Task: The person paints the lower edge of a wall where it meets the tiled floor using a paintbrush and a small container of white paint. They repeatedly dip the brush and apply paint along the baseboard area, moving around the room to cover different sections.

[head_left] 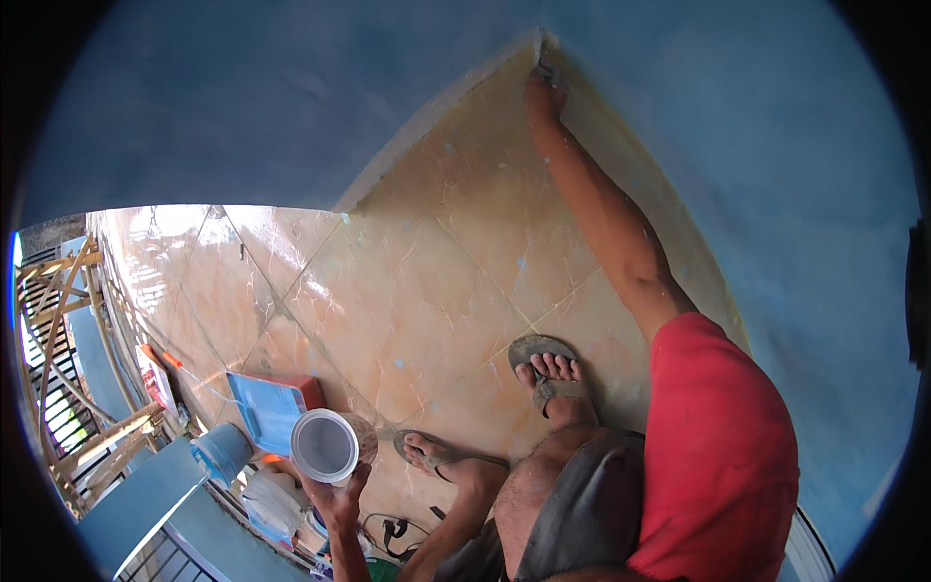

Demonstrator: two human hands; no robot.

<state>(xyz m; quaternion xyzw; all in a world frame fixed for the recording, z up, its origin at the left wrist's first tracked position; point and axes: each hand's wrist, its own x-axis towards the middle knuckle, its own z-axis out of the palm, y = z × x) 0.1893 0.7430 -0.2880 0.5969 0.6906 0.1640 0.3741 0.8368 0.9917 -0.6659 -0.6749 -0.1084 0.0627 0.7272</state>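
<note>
My left hand (337,497) is wrapped round a round plastic tub (367,439) with a white rim. Inside it is a pale grey surface; whether this is paint or the bare bottom I cannot tell. Stretched far forward, my right hand (545,95) is closed low in the corner where the two blue walls (776,165) meet the tiled floor (417,262). A small dark and pale thing shows at its fingers, too hidden to name. Light blue spots dot the tiles near the wall foot.
A blue paint tray (267,407) lies left of the tub, beside a red box edge (312,392). A light blue bucket (221,452) stands farther left, near wooden poles (73,291) and a railing. My sandalled feet (555,373) are on the tiles.
</note>
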